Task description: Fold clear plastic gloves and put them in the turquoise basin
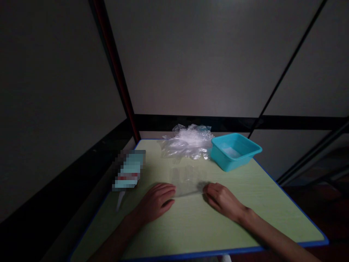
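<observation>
A clear plastic bag [188,180] lies flat on the light green table [180,229] between my two hands. My left hand [158,200] rests at the bag's near left corner, its fingers pressed together over the edge. At the near right corner, my right hand [222,198] is closed with its fingertips on the bag. Behind the bag sits a loose pile of clear plastic bags [188,142]. A turquoise basket [231,163] stands to the right of the pile, with something whitish on its bottom.
On the table's left side is a pixelated pale green and red item [129,171], with a thin white piece [120,201] sticking out below it. Grey panels [196,65] with dark trim rise behind the table and on its left.
</observation>
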Demonstrator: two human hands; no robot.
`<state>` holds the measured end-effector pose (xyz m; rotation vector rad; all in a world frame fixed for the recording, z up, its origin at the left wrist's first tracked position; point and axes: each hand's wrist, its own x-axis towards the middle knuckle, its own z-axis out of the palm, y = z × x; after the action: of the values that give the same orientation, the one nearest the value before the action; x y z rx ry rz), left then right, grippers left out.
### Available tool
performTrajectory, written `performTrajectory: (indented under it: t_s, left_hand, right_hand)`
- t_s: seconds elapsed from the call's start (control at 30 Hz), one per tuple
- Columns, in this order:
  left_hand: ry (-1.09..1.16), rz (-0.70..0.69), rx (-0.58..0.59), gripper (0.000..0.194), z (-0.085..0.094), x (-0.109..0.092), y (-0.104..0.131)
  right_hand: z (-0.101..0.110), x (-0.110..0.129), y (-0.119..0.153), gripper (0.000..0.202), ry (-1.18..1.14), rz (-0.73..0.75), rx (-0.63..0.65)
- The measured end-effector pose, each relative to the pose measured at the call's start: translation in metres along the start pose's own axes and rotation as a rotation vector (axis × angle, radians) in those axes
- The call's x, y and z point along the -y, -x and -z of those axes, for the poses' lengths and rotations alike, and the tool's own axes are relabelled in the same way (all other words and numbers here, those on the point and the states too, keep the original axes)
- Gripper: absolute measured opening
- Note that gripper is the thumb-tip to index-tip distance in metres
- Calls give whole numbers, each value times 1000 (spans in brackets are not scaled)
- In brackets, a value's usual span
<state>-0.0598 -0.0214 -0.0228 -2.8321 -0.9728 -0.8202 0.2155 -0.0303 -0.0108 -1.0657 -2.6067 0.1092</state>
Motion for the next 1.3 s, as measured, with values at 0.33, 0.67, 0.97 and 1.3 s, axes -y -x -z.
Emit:
performTrajectory:
  t_s: [0.33,0.67,0.97,1.3]
  left_hand:
    - [-17,71,8,15,-5,-4,-9]
    - [-47,110,-8,11,-6,-5,-13]
    - [294,265,-121,14,-10,4,-14]
    - [341,332,-97,16,3,3,-14]
  right_hand:
    - [-2,-3,-6,16,-403,-178,-129]
    - [-7,-9,-10,21,-442,-181,-198]
    - [2,-11,-12,17,-493,-148,-231]
    - [7,-13,-15,19,-468,-115,-100]
